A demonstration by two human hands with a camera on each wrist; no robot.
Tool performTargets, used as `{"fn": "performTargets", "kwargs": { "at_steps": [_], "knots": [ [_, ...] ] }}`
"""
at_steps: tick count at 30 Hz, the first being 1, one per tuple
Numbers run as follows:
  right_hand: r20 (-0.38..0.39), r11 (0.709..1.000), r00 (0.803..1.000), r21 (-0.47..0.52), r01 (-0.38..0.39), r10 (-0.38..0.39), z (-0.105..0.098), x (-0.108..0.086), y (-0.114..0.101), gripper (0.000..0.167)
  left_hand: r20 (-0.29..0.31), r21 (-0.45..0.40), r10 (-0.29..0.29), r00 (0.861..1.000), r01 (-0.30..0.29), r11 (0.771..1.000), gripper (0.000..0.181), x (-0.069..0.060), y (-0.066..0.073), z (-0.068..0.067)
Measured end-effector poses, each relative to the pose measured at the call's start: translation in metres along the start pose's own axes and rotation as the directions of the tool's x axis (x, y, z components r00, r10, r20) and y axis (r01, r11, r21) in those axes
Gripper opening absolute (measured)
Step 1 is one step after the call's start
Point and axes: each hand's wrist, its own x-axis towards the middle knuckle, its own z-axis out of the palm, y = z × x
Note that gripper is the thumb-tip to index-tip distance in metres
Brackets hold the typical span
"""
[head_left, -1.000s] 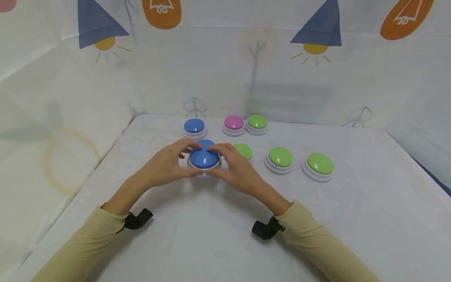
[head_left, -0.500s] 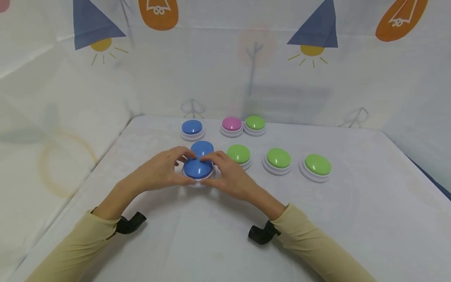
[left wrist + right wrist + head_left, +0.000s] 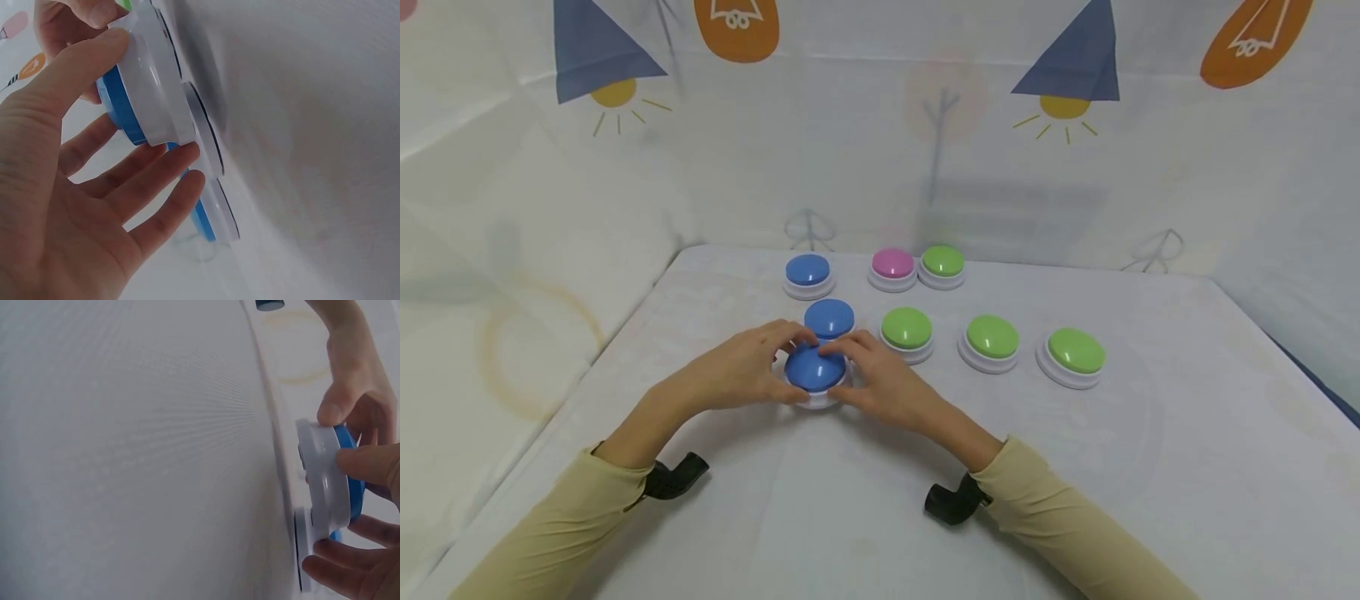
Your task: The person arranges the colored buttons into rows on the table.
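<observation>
Both hands hold one blue push button (image 3: 814, 369) with a white round base. My left hand (image 3: 741, 367) grips its left side, and my right hand (image 3: 887, 383) grips its right side. In the left wrist view, the thumb presses the white base (image 3: 150, 75) while the fingers spread around the blue dome. The right wrist view shows the held button (image 3: 328, 478) tilted up on edge by the camera angle, its underside seemingly just off the cloth. Directly behind it stands a second blue button (image 3: 830, 317), partly hidden by the fingertips.
Another blue button (image 3: 808, 270), a pink button (image 3: 892, 263) and a green button (image 3: 942, 261) stand at the back. More green buttons, near (image 3: 906, 328), middle (image 3: 992, 337) and far right (image 3: 1077, 350), form a row. White printed cloth (image 3: 865, 158) walls the back.
Both hands have drawn the held blue button towards the person and slightly left. The second blue button behind it, largely covered before, now shows more fully.
</observation>
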Motion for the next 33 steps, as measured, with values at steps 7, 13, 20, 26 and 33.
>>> {"fn": "performTargets", "kwargs": {
  "at_steps": [7,13,20,26,33],
  "knots": [
    [0.035,1.0,0.999,0.003,-0.008,0.007,0.0023,-0.0007,0.0003,0.048,0.04,0.018,-0.021,0.999,0.02,1.0,0.067,0.0001,-0.0016,0.0014],
    [0.056,1.0,0.998,0.0,0.001,-0.001,0.0024,-0.0006,0.0014,0.047,0.06,0.031,-0.038,0.997,0.036,0.999,0.069,0.0004,-0.0022,0.0023],
    [0.093,1.0,0.996,0.001,-0.001,0.0,0.0022,-0.0008,0.0022,0.047,0.074,0.054,-0.034,0.997,0.03,0.998,0.069,-0.0003,-0.0031,0.0032],
    [0.117,0.999,0.993,-0.031,0.018,-0.014,0.0026,-0.0008,0.0015,0.049,0.092,0.068,-0.044,0.995,0.038,0.997,0.069,-0.0012,-0.0023,0.0043],
    [0.127,0.999,0.992,-0.046,0.018,-0.012,0.0028,-0.0016,0.0018,0.05,0.102,0.077,-0.054,0.993,0.047,0.996,0.07,-0.0018,-0.0002,0.0051]
  ]
}}
